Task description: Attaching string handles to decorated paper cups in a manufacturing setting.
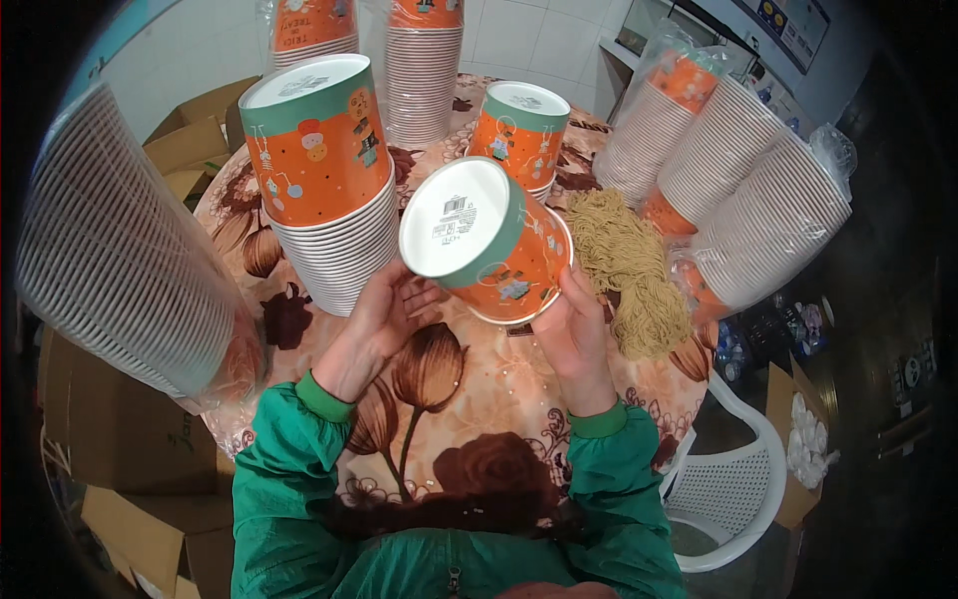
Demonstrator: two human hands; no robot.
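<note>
A round paper tub (464, 215), orange with a green band and Halloween-style pictures, is tilted above the table with its white base facing up toward me. My right hand (574, 334) grips its rim at the lower right. Just beside the tub's lower left is my left hand (384, 309), palm turned inward and fingers apart; whether its fingertips touch the tub I cannot tell. A stack of upside-down larger tubs (319, 170) stands behind my left hand. Farther back, a stack of smaller orange tubs (519, 135) is partly hidden by the held tub.
Bagged tub stacks stand at the far left (125, 250), the back (424, 80) and the right (768, 220). Tan yarn-like strands (634, 280) lie right of my right hand on the flowered tablecloth (439, 439). Cardboard boxes (130, 419) sit at left, a white chair (733, 479) at right.
</note>
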